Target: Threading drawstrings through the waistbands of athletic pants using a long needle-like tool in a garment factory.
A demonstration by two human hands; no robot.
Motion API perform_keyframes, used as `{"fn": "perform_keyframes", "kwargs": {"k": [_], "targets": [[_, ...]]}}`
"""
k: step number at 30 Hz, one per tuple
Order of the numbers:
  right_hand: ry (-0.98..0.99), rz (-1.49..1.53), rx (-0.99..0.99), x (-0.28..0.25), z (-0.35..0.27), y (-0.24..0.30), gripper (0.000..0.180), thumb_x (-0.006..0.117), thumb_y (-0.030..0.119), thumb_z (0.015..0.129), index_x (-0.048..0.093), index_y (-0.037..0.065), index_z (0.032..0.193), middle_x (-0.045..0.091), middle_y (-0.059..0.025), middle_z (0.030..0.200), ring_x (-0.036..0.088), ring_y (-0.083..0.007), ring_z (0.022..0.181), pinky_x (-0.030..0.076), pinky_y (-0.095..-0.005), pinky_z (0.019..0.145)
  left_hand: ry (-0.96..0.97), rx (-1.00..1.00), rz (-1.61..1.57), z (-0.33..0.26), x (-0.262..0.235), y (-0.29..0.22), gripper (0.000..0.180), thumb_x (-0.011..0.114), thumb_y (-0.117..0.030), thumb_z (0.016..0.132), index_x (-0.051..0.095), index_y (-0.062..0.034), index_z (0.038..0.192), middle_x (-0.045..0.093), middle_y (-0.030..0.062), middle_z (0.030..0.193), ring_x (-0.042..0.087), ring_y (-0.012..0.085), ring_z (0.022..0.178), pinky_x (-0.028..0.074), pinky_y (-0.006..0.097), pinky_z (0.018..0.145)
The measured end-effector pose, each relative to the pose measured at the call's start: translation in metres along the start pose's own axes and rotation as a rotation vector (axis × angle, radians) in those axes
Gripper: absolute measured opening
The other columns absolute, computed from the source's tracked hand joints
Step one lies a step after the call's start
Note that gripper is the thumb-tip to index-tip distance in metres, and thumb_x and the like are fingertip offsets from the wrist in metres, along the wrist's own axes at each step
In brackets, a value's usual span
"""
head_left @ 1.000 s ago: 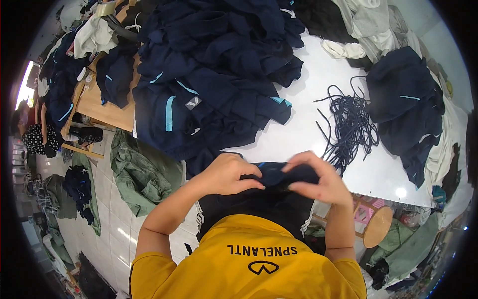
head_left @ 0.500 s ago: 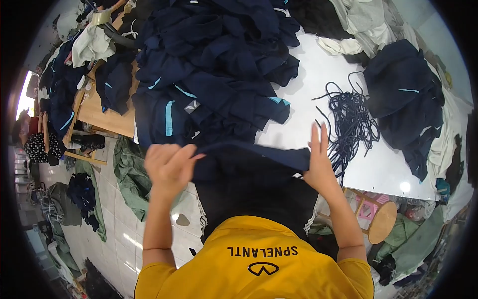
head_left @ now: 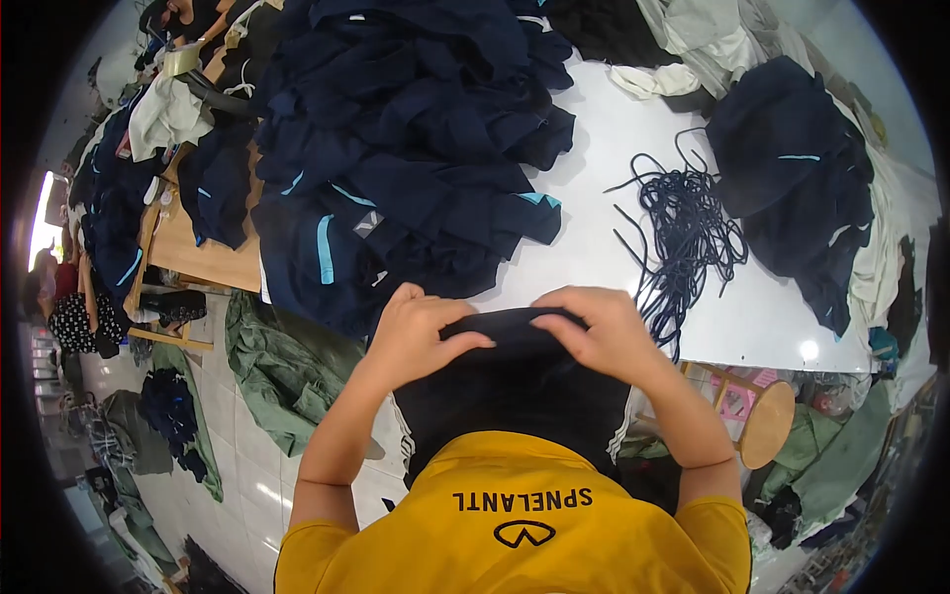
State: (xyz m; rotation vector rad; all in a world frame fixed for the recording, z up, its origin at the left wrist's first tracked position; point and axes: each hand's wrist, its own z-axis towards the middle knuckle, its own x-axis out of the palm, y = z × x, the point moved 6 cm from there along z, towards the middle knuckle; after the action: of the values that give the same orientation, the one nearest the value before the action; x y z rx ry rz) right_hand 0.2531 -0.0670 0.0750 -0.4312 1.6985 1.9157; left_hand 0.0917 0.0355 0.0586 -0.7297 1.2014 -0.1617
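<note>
My left hand (head_left: 421, 335) is closed on one side of a navy garment (head_left: 513, 323), thumb pointing inward along its upper edge. On the other side my right hand (head_left: 602, 332) grips the same edge, its thumb bent over the fabric. The garment is drawn across between both hands, just in front of my body at the table's near edge. Its lower part blends with my black trousers, so its full shape is hidden. Beyond the hands lies a large heap of navy garments (head_left: 416, 129) with light-blue strips. Right of it rests a tangle of dark cords (head_left: 688, 223).
The white table (head_left: 599, 124) also carries a smaller navy pile (head_left: 792, 148) at the right, with pale cloth (head_left: 727, 45) behind. A wooden table (head_left: 203, 252) adjoins at left. Green fabric (head_left: 282, 361) lies on the floor; a round stool (head_left: 768, 426) stands right. People are at far left.
Both hands have come closer together along the garment. My right hand, with fingers raised before, is now closed on the edge. The view has shifted slightly.
</note>
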Motion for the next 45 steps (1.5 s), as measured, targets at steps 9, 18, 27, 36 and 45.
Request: {"fn": "perform_keyframes", "kwargs": {"k": [9,18,27,36,45], "targets": [[-0.009,-0.121,0.119,-0.019,-0.015,-0.017,0.012,0.069,0.014,0.079,0.062,0.006,0.085,0.062,-0.0082,0.075,0.058,-0.0251,0.070,0.046,-0.0326,0.063,0.306,-0.270,-0.499,-0.029,0.021,0.034,0.031,0.073,-0.033,0.078,0.067,-0.0027,0.082,0.054,0.0129,0.060,0.046,0.0222,0.053,0.039,0.030,0.054],[0.005,0.042,0.199,-0.027,-0.028,-0.026,0.011,0.069,0.012,0.080,0.063,0.004,0.086,0.064,-0.0103,0.073,0.061,-0.0242,0.067,0.046,-0.0291,0.061,0.295,-0.262,-0.408,-0.040,0.007,0.035,0.025,0.074,-0.031,0.075,0.071,-0.0084,0.084,0.065,0.0062,0.069,0.049,0.0228,0.067,0.040,0.031,0.069],[0.286,0.371,0.086,0.021,-0.023,-0.010,0.044,0.081,0.015,0.069,0.061,0.004,0.107,0.063,-0.0085,0.099,0.060,-0.0185,0.090,0.046,-0.0265,0.080,0.306,-0.113,-0.188,-0.030,0.026,0.014,0.030,0.076,-0.035,0.072,0.070,-0.0064,0.081,0.064,0.0060,0.067,0.046,0.0238,0.063,0.038,0.032,0.068],[0.184,0.347,0.075,0.076,-0.028,-0.004,0.108,0.083,0.020,0.066,0.014,0.009,0.148,0.022,-0.0198,0.147,0.027,-0.0354,0.135,0.033,-0.0391,0.106,0.020,0.246,0.079,-0.018,0.012,-0.012,0.016,0.072,-0.023,0.069,0.062,-0.0122,0.076,0.057,0.0014,0.062,0.059,0.0191,0.061,0.040,0.031,0.061],[0.186,-0.093,0.369,0.038,-0.051,-0.052,0.104,0.068,-0.001,0.068,0.004,0.016,0.149,0.038,-0.0287,0.136,0.047,-0.0460,0.117,0.044,-0.0431,0.096,-0.484,0.177,0.532,-0.034,-0.139,0.034,0.022,0.079,-0.010,0.062,0.060,-0.0058,0.073,0.056,0.0056,0.064,0.052,0.0246,0.055,0.036,0.035,0.052]]}}
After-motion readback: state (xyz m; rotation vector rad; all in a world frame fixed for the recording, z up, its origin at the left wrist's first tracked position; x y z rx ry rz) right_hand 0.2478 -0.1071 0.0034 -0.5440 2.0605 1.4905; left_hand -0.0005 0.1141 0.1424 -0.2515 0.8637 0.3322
